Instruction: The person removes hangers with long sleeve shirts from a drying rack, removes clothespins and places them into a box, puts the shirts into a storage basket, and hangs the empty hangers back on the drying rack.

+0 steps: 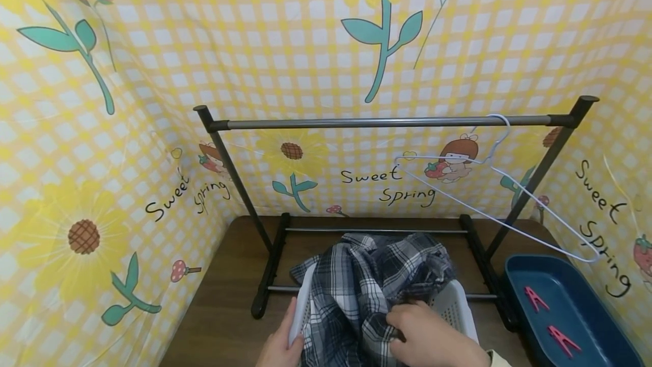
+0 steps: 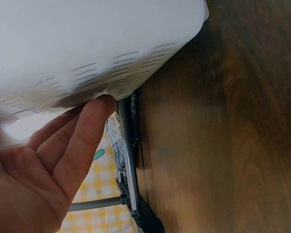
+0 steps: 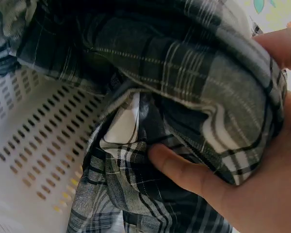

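Note:
A white plastic basket (image 1: 460,307) with slotted walls stands on the table, and a dark grey and white plaid cloth garment (image 1: 351,293) is heaped in it and over its far rim. My left hand (image 1: 281,337) holds the basket's left side. In the left wrist view, the fingers of the left hand (image 2: 53,165) lie against the outside of the slotted wall; the thumb is hidden there. My right hand (image 1: 428,333) grips a bunched part of the plaid garment. The right wrist view shows the cloth between thumb and fingers of the right hand (image 3: 257,179).
Behind the basket stands a dark garment rack (image 1: 356,123). A white wire hanger (image 1: 540,242) hangs from its right part. At right, a blue tray (image 1: 570,282) holds two pink clothespins (image 1: 562,340). Yellow checked cloth (image 1: 305,61) surrounds the brown table (image 1: 204,310).

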